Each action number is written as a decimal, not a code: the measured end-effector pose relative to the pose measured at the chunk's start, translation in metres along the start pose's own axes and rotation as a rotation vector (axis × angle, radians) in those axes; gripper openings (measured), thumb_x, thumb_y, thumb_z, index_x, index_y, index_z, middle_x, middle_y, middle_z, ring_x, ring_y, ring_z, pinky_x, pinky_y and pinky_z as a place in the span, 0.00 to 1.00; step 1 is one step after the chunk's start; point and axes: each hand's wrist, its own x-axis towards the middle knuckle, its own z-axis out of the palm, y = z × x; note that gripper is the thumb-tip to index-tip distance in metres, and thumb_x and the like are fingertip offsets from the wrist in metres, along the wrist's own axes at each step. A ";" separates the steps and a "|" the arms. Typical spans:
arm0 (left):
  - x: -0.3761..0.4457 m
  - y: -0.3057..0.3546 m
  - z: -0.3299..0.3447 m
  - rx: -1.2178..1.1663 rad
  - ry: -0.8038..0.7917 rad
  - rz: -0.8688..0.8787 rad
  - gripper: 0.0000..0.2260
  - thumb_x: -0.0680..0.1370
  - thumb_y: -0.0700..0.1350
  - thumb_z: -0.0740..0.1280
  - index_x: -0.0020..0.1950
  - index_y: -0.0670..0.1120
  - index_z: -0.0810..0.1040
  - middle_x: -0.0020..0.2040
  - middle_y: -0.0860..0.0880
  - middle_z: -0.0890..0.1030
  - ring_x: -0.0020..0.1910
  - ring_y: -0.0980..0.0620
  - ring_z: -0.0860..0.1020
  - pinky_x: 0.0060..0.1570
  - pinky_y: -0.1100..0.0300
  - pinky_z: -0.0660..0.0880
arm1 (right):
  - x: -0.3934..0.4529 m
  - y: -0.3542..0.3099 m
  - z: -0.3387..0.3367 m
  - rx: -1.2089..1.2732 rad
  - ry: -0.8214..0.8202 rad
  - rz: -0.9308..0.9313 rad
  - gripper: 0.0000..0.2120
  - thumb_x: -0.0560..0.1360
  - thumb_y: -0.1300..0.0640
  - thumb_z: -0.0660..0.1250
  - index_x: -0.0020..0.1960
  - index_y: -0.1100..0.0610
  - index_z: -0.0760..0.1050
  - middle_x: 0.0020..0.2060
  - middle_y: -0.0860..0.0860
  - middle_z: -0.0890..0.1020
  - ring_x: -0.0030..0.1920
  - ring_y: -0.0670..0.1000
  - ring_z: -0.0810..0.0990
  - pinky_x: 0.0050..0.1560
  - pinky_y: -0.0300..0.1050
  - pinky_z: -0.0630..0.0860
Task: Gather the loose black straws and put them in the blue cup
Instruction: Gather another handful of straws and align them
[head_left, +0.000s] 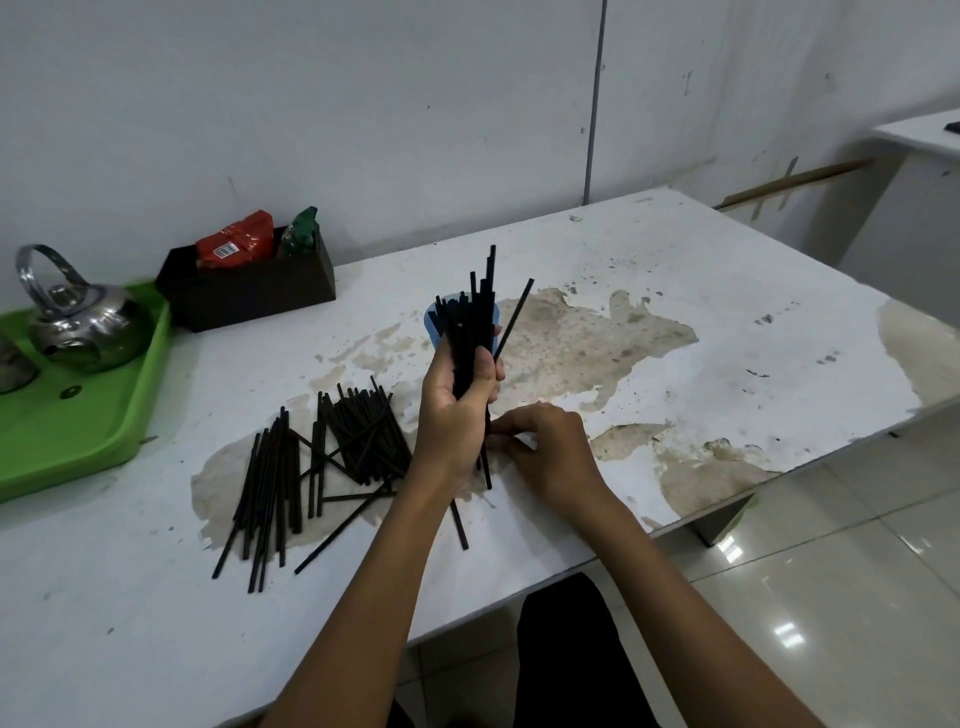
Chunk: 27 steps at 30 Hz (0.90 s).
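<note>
My left hand (456, 410) is closed around a bundle of black straws (475, 322), held nearly upright above the table. The blue cup (434, 325) stands just behind the bundle and is mostly hidden by it. My right hand (545, 447) sits low beside the bundle's bottom ends, its fingertips curled against them. Many loose black straws (322, 457) lie in a heap on the white table (675, 312), left of my left hand. A single straw (460, 525) lies under my left forearm.
A green tray (78, 441) with a steel kettle (78, 322) sits at the table's left edge. A dark box (249, 296) holding red and green packets stands at the back by the wall. The table's right edge drops to a tiled floor.
</note>
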 end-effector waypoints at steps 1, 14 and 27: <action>-0.001 0.000 0.001 0.000 -0.005 0.002 0.10 0.84 0.42 0.59 0.61 0.47 0.77 0.37 0.54 0.74 0.34 0.55 0.67 0.42 0.62 0.70 | -0.001 0.000 -0.001 -0.011 -0.021 -0.012 0.07 0.74 0.62 0.70 0.46 0.53 0.85 0.38 0.43 0.85 0.39 0.32 0.76 0.41 0.26 0.66; 0.003 -0.005 0.003 -0.062 0.076 -0.060 0.13 0.84 0.48 0.58 0.64 0.45 0.75 0.32 0.55 0.67 0.31 0.57 0.64 0.36 0.64 0.65 | -0.004 0.001 -0.010 0.082 -0.131 -0.002 0.23 0.66 0.45 0.78 0.60 0.50 0.81 0.54 0.42 0.84 0.55 0.37 0.80 0.59 0.34 0.74; 0.006 -0.006 0.001 -0.039 0.044 -0.052 0.16 0.78 0.57 0.61 0.61 0.52 0.76 0.29 0.57 0.65 0.28 0.58 0.63 0.32 0.65 0.65 | -0.007 -0.001 -0.008 0.131 -0.028 -0.074 0.12 0.71 0.53 0.76 0.54 0.53 0.85 0.45 0.44 0.87 0.44 0.35 0.82 0.46 0.27 0.71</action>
